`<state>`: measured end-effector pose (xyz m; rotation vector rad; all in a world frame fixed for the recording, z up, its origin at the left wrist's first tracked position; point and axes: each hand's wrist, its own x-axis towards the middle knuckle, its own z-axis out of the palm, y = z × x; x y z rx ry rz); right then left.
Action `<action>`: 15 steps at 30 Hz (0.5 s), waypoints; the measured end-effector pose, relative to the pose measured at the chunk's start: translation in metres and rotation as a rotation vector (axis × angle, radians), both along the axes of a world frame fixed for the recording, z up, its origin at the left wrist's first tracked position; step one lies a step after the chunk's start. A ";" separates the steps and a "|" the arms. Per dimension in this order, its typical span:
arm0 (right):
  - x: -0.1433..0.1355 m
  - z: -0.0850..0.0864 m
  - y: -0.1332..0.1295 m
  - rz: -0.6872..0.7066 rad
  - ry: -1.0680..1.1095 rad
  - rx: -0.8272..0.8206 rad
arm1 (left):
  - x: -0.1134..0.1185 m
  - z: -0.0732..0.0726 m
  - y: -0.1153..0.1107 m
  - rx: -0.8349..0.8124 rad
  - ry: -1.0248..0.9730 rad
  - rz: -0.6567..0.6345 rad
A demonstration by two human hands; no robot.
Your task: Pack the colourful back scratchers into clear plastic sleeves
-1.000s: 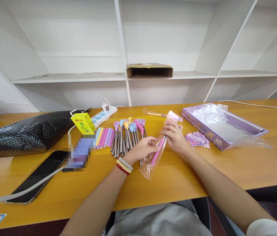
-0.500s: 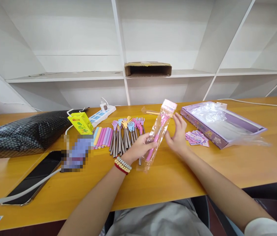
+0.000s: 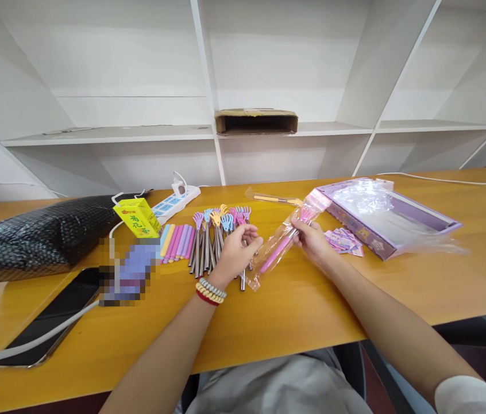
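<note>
Gripping the bagged pink scratcher point(image 3: 276, 256) aslant over the table point(image 3: 290, 328) with the right hand point(image 3: 312, 241) closed near its head, probably for steadiness, and holding the left hand point(image 3: 239, 250) half-curled, seemingly empty, beside the unbagged scratchers point(image 3: 216, 238).

One bagged pink scratcher point(image 3: 278, 255), one bagged yellow-handled scratcher point(image 3: 269, 198), loose scratchers point(image 3: 216, 240) too overlapped to count, about seven coloured tubes point(image 3: 177, 244), overlapping cards point(image 3: 344, 241) beyond counting, one purple box point(image 3: 361, 233), one cardboard box point(image 3: 255, 113), one yellow carton point(image 3: 138, 217), one power strip point(image 3: 176, 205), one phone point(image 3: 56, 310), one black bag point(image 3: 53, 236)
</note>
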<state>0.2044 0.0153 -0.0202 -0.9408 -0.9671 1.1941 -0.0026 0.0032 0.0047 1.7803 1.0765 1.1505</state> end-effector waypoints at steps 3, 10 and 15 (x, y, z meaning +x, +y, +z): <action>0.008 0.003 0.005 -0.118 0.053 0.000 | -0.007 0.002 0.001 0.236 0.177 0.043; 0.013 0.010 0.005 -0.192 0.210 -0.024 | -0.004 -0.007 -0.001 0.554 0.527 0.128; 0.013 0.013 0.002 -0.144 0.301 -0.029 | -0.004 -0.015 0.004 0.551 0.485 0.112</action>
